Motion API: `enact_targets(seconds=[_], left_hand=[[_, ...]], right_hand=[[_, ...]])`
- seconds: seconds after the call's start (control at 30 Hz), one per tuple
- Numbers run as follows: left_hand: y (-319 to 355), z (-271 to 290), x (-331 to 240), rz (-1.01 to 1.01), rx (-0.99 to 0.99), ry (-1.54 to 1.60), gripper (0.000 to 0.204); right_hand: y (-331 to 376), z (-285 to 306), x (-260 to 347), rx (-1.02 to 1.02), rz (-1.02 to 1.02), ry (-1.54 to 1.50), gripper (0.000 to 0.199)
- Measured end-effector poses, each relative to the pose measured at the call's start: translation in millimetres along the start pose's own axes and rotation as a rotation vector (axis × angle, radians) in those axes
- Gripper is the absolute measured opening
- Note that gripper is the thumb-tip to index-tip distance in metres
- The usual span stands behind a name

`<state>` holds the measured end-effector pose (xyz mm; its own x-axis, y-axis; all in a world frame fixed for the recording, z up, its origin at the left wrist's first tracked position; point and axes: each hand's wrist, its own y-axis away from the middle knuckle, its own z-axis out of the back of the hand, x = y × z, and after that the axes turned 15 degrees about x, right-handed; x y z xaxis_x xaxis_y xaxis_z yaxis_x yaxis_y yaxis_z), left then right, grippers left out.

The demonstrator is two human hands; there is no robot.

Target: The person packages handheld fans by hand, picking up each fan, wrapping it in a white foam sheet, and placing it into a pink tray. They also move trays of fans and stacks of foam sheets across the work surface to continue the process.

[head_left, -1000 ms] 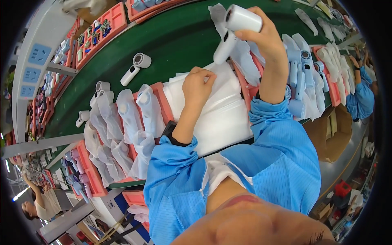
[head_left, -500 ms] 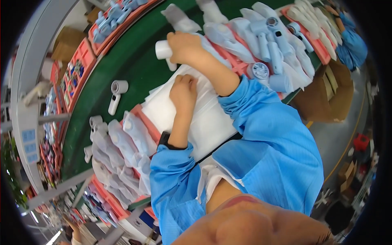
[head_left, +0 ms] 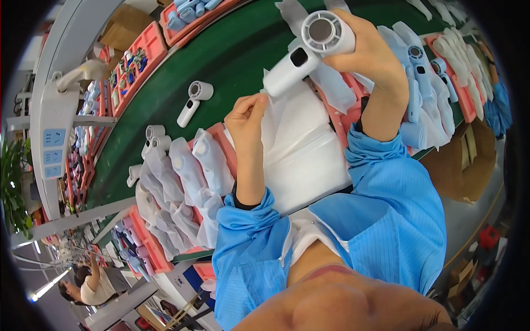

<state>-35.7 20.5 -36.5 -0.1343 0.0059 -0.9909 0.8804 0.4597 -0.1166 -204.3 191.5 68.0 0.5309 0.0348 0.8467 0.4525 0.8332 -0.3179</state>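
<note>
My right hand [head_left: 367,49] is closed around the round head of a white handheld fan [head_left: 290,71], whose grille faces up. The fan's handle slants down to the left, with a dark oval panel on it. At the handle's lower end, my left hand [head_left: 246,117] is closed in a pinch on the edge of a thin white bag [head_left: 279,113]. That bag lies on top of a stack of white bags [head_left: 306,165] in front of me. Whether the handle's tip is inside the bag's mouth I cannot tell.
Another white fan [head_left: 193,102] lies on the green conveyor belt [head_left: 149,110]. Bagged fans [head_left: 212,160] fill a pink tray to the left. More wrapped fans [head_left: 422,94] lie to the right. Pink trays of parts [head_left: 138,63] line the far side. A cardboard box [head_left: 469,165] stands right.
My right hand has raised the fan and turned it, so its grille faces up and its handle points at my left hand. My left fingers now pinch a bag's edge. The whole view has shifted.
</note>
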Motion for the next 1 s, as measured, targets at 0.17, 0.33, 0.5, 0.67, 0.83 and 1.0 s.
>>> enact_targets(seconds=[0.17, 0.33, 0.5, 0.67, 0.83, 1.0], left_hand=[[5, 9, -15, -0.126, -0.140, 0.190, 0.014], [6, 20, -29, -0.310, -0.158, 0.552, 0.018], [1, 24, -37, -0.303, -0.211, 0.632, 0.011], [-5, 15, -32, -0.602, -0.541, -0.232, 0.008], [-7, 1, -25, -0.650, -0.647, -0.503, 0.004], [-10, -4, -21, -0.817, -0.605, -0.645, 0.006]], right_hand=[[-21, -42, -7, 0.139, 0.085, 0.095, 0.050], [-52, -105, -20, 0.203, 0.392, 0.252, 0.058], [-50, -128, -10, 0.301, 0.378, 0.501, 0.063], [-70, -123, -47, 0.250, 0.494, 0.454, 0.049], [-65, -126, -32, 0.230, 0.667, 0.769, 0.043], [-61, -145, -45, 0.344, 0.254, 0.042, 0.037]])
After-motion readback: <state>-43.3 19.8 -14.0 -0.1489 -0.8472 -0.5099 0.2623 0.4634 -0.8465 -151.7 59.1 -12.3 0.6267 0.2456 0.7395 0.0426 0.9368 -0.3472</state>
